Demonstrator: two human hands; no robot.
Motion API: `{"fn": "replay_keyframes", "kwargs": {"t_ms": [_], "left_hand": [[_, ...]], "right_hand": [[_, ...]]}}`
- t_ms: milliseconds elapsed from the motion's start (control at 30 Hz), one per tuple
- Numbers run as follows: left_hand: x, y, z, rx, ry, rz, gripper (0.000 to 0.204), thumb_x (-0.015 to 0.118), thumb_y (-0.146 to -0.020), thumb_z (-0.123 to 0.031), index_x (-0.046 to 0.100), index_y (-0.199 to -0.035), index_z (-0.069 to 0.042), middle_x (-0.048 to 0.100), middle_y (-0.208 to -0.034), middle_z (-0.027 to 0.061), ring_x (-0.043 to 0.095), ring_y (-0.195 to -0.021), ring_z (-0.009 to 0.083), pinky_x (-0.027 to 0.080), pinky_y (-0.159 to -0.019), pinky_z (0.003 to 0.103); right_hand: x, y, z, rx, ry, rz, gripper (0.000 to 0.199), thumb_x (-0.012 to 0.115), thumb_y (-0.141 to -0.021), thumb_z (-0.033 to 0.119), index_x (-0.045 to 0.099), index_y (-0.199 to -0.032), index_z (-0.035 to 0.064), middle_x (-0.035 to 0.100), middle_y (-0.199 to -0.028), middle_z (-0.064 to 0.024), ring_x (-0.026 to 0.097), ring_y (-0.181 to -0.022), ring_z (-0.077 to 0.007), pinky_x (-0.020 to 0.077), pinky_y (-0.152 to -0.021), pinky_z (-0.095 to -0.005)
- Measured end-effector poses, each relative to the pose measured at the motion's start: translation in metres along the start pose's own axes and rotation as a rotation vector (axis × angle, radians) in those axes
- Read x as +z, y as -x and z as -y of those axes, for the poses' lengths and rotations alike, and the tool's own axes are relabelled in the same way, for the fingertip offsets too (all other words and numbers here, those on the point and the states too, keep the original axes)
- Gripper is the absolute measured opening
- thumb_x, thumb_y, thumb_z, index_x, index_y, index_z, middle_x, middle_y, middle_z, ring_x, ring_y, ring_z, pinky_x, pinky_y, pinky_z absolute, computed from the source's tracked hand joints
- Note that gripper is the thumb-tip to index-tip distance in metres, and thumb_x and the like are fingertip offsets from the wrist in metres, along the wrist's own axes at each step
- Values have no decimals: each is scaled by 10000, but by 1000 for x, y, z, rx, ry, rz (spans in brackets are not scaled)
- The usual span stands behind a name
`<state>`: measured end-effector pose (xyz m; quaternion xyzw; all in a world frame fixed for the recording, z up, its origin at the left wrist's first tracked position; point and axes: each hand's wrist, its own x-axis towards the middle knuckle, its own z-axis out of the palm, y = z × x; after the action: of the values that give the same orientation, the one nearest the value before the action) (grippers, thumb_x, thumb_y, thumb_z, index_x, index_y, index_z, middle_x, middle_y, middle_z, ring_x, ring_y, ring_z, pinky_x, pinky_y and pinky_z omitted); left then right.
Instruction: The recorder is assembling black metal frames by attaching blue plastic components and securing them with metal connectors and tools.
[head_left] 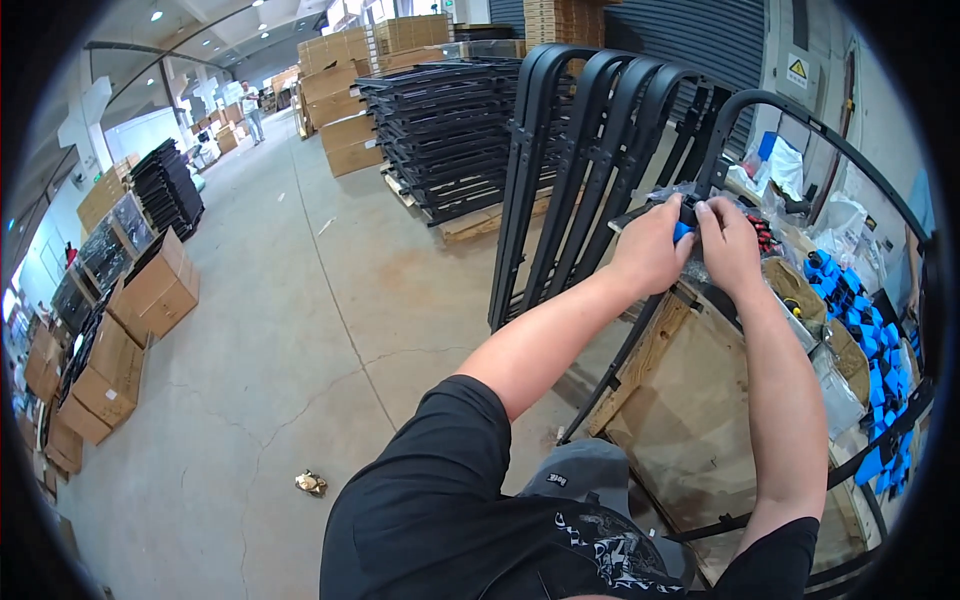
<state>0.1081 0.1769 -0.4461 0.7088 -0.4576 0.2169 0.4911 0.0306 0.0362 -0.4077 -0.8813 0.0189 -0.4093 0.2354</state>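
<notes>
Close together in front of me, both my hands work at the lower end of a curved black metal frame [730, 125]. My left hand [648, 245] is closed around a small black-and-blue piece [682, 231], whose blue part shows between its fingers. My right hand [730, 248] pinches at the same spot from the other side, thumb and fingers bent. The fingers cover most of the piece, so its exact shape and how it sits on the frame cannot be made out.
Several black tubular frames [590, 150] stand upright left of my hands. Wooden boards [690, 390] lie below my arms. Many blue-and-black pieces [868, 330] and plastic bags [840, 220] lie at right. Stacked black frames [440, 130] and cartons [155, 290] stand farther off; a person [250, 112] is distant.
</notes>
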Motion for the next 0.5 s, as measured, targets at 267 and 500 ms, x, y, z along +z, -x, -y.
{"fn": "replay_keyframes", "kwargs": {"t_ms": [267,500], "left_hand": [[-1,1,4,27,-27,-17,606,669,-906,-197,463,-1387,110,630,-1215,286,625,-1110,427,498,-959,471],[3,2,4,14,23,-14,579,665,-894,-207,503,-1354,104,637,-1198,303,625,-1122,435,495,-980,471]], "right_hand": [[7,2,6,-40,160,0,326,480,-1039,297,607,-963,6,648,-929,-229,618,-893,-448,480,-781,-484],[7,-6,-3,138,-45,19,349,505,-1017,304,627,-1023,-23,667,-958,-255,651,-936,-416,496,-830,-458]]}}
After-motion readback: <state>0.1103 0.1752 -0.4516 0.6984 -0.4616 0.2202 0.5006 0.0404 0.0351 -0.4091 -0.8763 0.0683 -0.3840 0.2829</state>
